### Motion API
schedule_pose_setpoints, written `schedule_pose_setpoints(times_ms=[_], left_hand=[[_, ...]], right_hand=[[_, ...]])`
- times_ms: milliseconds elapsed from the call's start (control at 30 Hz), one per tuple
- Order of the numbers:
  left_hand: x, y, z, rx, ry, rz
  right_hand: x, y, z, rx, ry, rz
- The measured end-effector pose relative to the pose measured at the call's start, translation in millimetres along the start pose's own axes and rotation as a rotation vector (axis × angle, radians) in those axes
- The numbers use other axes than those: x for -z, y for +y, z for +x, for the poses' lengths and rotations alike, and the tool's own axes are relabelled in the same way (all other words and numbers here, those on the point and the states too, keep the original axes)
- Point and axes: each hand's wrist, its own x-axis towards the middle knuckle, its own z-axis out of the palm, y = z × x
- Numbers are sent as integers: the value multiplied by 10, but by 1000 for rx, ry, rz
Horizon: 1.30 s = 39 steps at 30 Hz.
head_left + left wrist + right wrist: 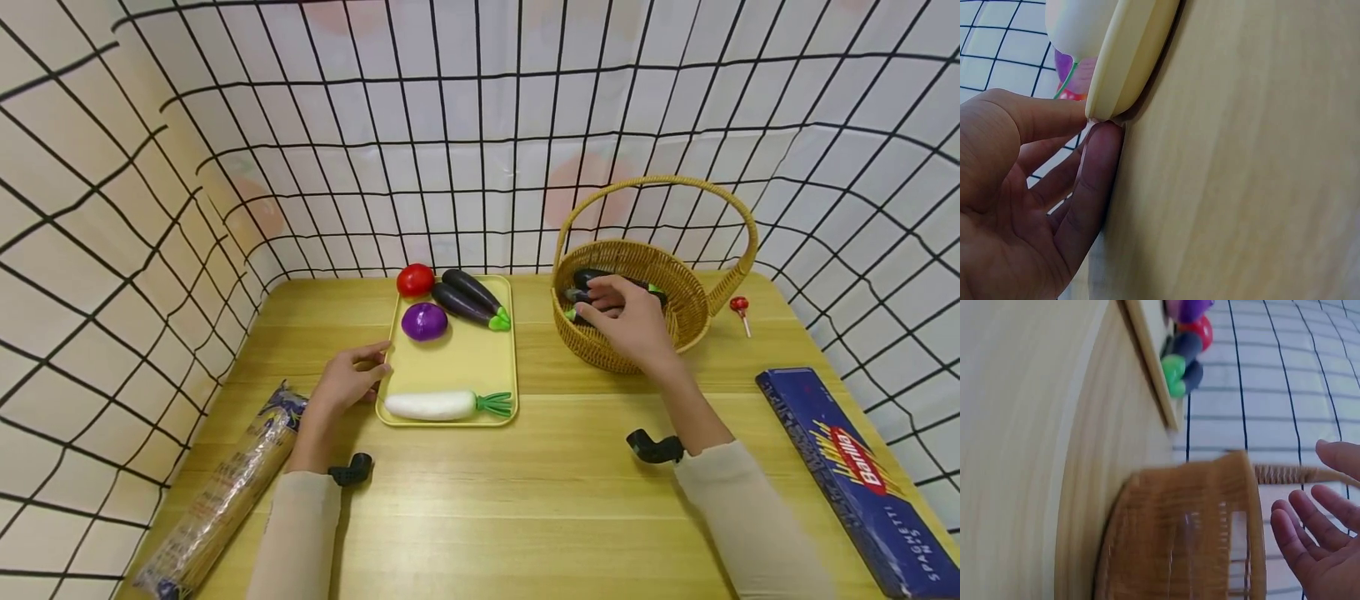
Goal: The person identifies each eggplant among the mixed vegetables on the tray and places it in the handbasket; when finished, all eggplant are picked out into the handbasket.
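"Tray (450,367) first: where is it on the tabletop (480,500)?"

"At the far edge, left of the middle. The left hand (351,379) pinches its left rim between thumb and finger."

"And the right hand (633,321)?"

"Released, fingers loosely bent around nothing. It hangs over the wicker basket (600,354), which stands by the far edge, right of the middle."

"What's inside that?"

"Dark eggplants (592,277) with green caps. The hand partly hides them, so I can't count them."

"What does the tray carry?"

"A red tomato (416,281) in its far left corner, a round purple vegetable (424,322) just nearer, and a pair of eggplants (463,303) side by side, green caps toward the right rim. A white radish (431,406) lies along the near rim, leaves at the near right corner."

"And the tabletop's sides?"

"A clear packet of noodles (232,492) slants along the left edge, a blue spaghetti box (847,475) along the right. A small red thing on a white stick (740,305) lies just right of the basket, near the far right corner."
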Motion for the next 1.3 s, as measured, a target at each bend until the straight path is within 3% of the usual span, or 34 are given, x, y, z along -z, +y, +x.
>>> schedule_pose_setpoints(times_ms=[233, 500, 867, 1300], left_hand=[[24, 4, 6, 2, 5, 6], [36, -3, 17, 1, 7, 5], [30, 8, 11, -9, 0, 5], [25, -13, 9, -1, -6, -9]], right_hand=[[-307, -222, 53, 80, -40, 74], [-667, -318, 144, 61, -128, 126], [-1061, -215, 299, 28, -202, 143], [-1289, -144, 402, -15, -200, 153]])
